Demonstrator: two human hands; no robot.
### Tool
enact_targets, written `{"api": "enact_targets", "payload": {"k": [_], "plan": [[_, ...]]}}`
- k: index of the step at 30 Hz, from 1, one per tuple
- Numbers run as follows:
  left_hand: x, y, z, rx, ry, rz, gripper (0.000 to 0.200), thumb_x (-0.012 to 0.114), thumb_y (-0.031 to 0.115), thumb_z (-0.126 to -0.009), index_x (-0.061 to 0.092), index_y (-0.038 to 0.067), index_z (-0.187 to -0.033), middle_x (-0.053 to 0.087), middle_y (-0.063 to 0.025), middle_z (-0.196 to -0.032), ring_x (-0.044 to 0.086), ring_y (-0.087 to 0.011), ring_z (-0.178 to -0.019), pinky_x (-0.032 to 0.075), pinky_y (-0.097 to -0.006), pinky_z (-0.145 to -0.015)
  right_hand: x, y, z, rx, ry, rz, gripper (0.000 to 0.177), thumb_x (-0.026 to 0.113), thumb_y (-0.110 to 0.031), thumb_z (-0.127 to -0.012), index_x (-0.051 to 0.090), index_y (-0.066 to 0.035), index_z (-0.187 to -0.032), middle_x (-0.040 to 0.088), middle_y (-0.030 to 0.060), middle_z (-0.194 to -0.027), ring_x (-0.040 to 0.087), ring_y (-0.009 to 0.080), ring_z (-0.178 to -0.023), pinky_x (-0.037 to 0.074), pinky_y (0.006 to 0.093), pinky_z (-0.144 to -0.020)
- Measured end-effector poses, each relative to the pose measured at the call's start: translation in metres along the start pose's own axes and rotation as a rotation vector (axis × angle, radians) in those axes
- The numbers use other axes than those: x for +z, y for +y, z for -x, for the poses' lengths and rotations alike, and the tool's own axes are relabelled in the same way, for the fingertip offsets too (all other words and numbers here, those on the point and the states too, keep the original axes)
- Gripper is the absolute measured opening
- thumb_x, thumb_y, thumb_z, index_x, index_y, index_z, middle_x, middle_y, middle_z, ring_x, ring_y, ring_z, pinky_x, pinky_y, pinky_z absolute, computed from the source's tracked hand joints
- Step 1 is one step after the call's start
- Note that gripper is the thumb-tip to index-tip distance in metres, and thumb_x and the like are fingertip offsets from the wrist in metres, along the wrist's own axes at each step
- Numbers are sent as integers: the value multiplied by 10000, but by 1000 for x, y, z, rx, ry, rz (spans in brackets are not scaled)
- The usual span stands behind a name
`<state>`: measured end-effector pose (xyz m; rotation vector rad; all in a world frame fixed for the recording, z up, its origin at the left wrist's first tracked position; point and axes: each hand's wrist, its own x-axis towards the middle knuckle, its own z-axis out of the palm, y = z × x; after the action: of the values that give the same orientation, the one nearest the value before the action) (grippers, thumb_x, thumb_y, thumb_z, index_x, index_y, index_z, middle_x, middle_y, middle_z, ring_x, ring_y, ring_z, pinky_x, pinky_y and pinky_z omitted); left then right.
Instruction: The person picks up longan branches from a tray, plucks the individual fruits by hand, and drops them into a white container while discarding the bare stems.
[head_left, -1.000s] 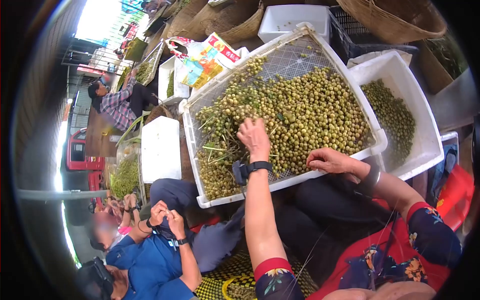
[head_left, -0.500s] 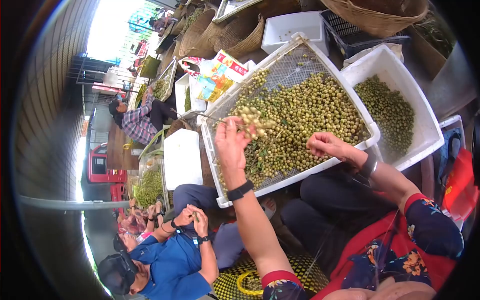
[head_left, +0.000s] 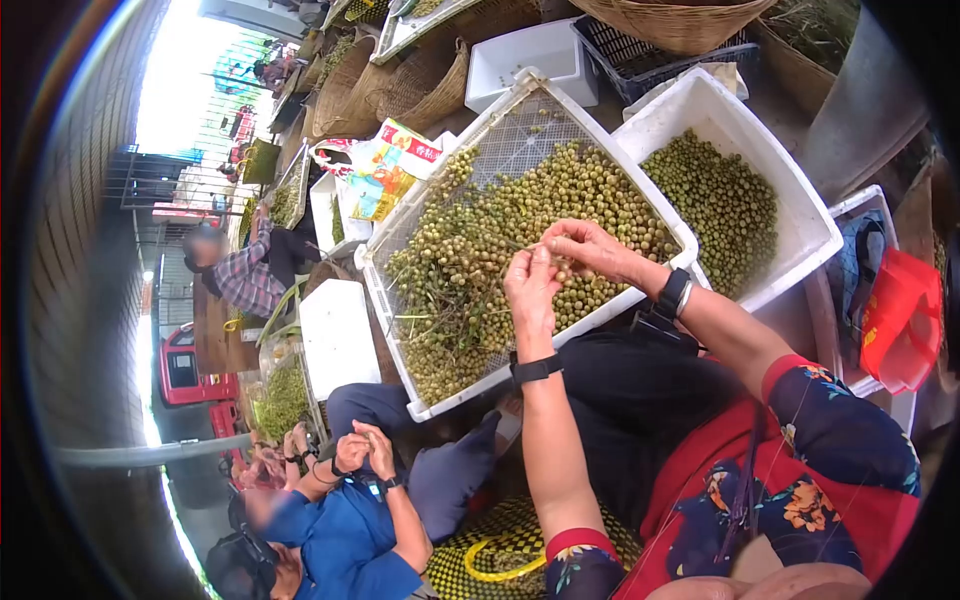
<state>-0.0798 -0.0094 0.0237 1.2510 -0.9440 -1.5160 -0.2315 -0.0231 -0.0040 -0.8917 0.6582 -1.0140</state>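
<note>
Over the white mesh-bottomed tray (head_left: pixel 405 365), my left hand (head_left: pixel 530 292) and my right hand (head_left: pixel 592 250) meet, fingertips almost touching. My left hand is closed in a pinch; a thin stem, seemingly part of a fruit sprig (head_left: pixel 505 240), shows at its fingertips. The fingers of my right hand are pinched too, and what lies between them is hidden. Small round green-brown fruits (head_left: pixel 590 185) cover much of the tray, loose to the right, with stems and leaves mixed in at the left. Dark bands circle both wrists.
A white foam box (head_left: pixel 800 225) of smaller green fruits (head_left: pixel 715 205) stands right of the tray. Behind are a white bin (head_left: pixel 530 60), a black crate (head_left: pixel 650 65) and wicker baskets (head_left: pixel 430 85). A co-worker in blue (head_left: pixel 345 540) sits at left; a red bag (head_left: pixel 905 320) hangs right.
My left hand has come down and right with the sprig, and my right hand has moved left and up to meet it. The view has shifted, so the tray appears further left.
</note>
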Motion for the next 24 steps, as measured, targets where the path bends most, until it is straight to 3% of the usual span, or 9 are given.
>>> {"api": "enact_targets", "payload": {"k": [1,5,10,13,15,16,20,21,24], "plan": [[3,-7,-1,2,20,-33,174,565,191,-981,588,22,-1016,645,-55,-867,621,-122,-688,549,-267,-597,4,0,3,-3,71,-71,196,606,-245,-951,606,-51,-925,608,-4,-788,586,67,-692,501,237,-554],[24,-15,2,60,243,-331,149,536,152,-989,585,14,-957,631,-43,-819,614,-113,-645,541,-255,-539,-2,36,-14,-43,193,-5,235,612,-226,-942,548,-46,-805,597,29,-710,564,83,-562,484,250,-469],[33,-33,1,102,323,-319,181,512,150,-996,559,-11,-927,625,-84,-854,642,-142,-678,565,-279,-563,-10,46,-35,105,489,-125,295,608,-250,-928,512,-54,-729,471,-4,-596,436,99,-424,403,279,-355],[47,-32,7,221,383,-141,167,484,139,-1005,543,-13,-971,620,-99,-897,651,-168,-682,564,-279,-571,-25,44,-42,172,527,-144,330,605,-283,-921,525,-65,-687,482,1,-593,409,100,-427,383,314,-374],[45,-22,13,268,415,-111,157,484,138,-1005,537,-8,-985,619,-104,-905,661,-194,-702,574,-296,-582,-45,56,-53,126,591,175,368,610,-326,-910,544,-59,-666,500,10,-601,430,97,-475,386,368,-438],[38,-18,12,292,418,-111,153,487,139,-1005,534,-6,-991,620,-104,-906,664,-202,-708,578,-302,-587,-50,57,-55,37,655,316,369,604,-334,-900,569,-45,-673,556,45,-595,477,168,-497,390,408,-511],[15,0,6,162,348,74,164,528,155,-991,550,-2,-1034,612,-86,-916,663,-199,-751,572,-305,-624,-60,42,-44,-309,494,1229,217,621,-318,-870,667,-105,-863,636,106,-922,590,323,-889,441,468,-731],[10,2,3,129,355,77,168,530,168,-991,557,11,-1046,616,-87,-924,665,-208,-763,576,-317,-655,-56,28,-38,-254,444,1232,190,623,-309,-868,679,-138,-931,595,108,-1034,551,317,-1047,425,509,-815],[8,4,1,82,410,121,184,521,186,-995,563,18,-1059,622,-88,-929,662,-211,-763,578,-318,-656,-42,5,-16,-297,436,902,204,582,-256,-905,649,-66,-872,632,83,-807,623,275,-776,479,431,-667]]}}
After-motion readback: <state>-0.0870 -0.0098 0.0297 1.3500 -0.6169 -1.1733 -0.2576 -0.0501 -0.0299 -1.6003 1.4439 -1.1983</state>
